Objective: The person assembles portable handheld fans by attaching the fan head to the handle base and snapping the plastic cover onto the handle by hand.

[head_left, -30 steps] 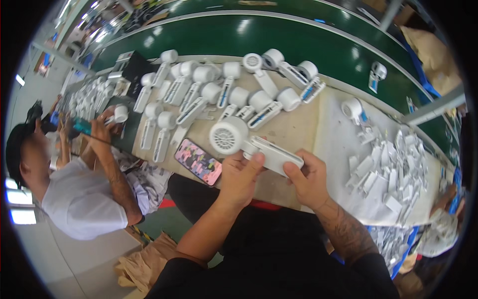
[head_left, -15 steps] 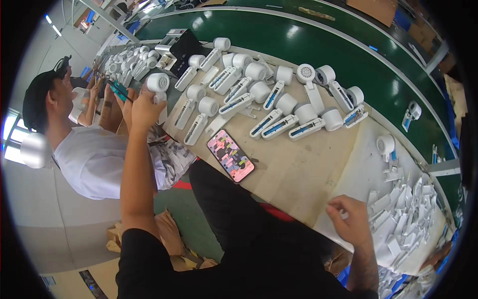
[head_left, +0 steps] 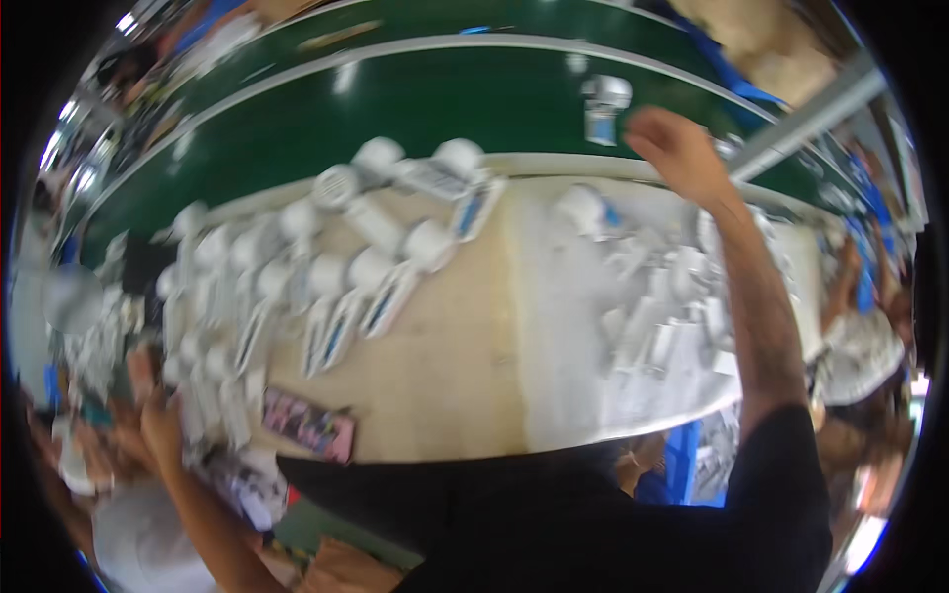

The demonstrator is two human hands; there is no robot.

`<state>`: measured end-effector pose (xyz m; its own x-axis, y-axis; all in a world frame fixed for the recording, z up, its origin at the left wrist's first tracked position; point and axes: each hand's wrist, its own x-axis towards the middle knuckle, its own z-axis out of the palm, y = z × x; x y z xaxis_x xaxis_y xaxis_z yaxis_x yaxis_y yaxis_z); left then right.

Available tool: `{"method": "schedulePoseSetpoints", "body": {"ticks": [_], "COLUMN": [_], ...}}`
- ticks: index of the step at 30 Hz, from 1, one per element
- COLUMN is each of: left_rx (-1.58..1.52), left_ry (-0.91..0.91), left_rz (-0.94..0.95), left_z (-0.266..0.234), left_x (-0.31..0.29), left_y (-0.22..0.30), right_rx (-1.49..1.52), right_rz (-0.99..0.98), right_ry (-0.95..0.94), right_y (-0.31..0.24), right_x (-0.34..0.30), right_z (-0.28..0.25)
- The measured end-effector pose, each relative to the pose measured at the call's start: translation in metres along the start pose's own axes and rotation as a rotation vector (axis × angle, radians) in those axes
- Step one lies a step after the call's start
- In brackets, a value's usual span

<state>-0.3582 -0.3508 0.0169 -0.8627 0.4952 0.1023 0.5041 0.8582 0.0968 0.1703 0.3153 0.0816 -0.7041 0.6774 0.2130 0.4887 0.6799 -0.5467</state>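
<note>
My right hand (head_left: 674,148), somewhat blurred, reaches over the green conveyor belt (head_left: 474,109). Its fingers are loosely bent, with nothing visible in them. Just left of the fingers, apart from them, a white handheld fan (head_left: 605,104) with a blue part in its handle lies on the belt. My left hand (head_left: 160,425) is at the far left, next to another person's hands; motion smears its fingers and what they may hold. Between my hands, several white handheld fans (head_left: 371,267) lie on the table (head_left: 445,366), many with opened handles showing blue inside.
A phone with a colourful pink screen or case (head_left: 308,425) lies near the table's front edge. White plastic parts (head_left: 662,306) are heaped on the right, beside a single fan (head_left: 583,210). A grey metal post (head_left: 811,119) slants behind my right hand. Another person in white (head_left: 148,539) sits at left.
My view has swung to the right. My right hand has gone from the table's front edge out over the belt, toward the fan there. My left hand stays by the person at left.
</note>
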Motion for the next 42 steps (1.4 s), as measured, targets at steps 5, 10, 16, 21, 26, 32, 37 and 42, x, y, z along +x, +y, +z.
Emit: {"method": "schedulePoseSetpoints", "body": {"ticks": [5,10,16,21,26,32,37,42], "left_rx": [-0.677,-1.007,-1.387,-1.444,-1.626,-2.202,-2.077,-1.843], "left_ry": [0.318,-0.081,-0.548,-0.624,-0.318,-1.528,-0.948,-0.725], "left_rz": [-0.055,-0.154,-0.180,0.112,0.221,-0.029,0.051,0.050], "left_z": [-0.020,-0.001,0.005,0.008,-0.008,-0.011,-0.032,-0.033], "left_x": [-0.096,-0.185,-0.213,-0.185,-0.139,-0.146,-0.158,-0.155], "left_y": [0.066,0.170,0.268,0.334,0.425,0.444,0.407,0.381], "right_rx": [-0.425,-0.173,0.085,0.534,0.844,1.094,1.395,1.448], "right_rz": [-0.059,0.222,0.061,-0.131,-0.147,-0.172,0.213,0.537], "right_ry": [0.018,-0.143,0.107,0.036,-0.051,-0.138,-0.131,-0.533], "right_y": [0.083,0.153,0.093,-0.035,-0.140,-0.180,-0.182,-0.205], "right_x": [0.108,0.164,0.115,0.032,-0.046,-0.105,-0.127,-0.148], "right_z": [0.035,0.043,0.041,0.006,0.011,0.066,0.106,0.136]}}
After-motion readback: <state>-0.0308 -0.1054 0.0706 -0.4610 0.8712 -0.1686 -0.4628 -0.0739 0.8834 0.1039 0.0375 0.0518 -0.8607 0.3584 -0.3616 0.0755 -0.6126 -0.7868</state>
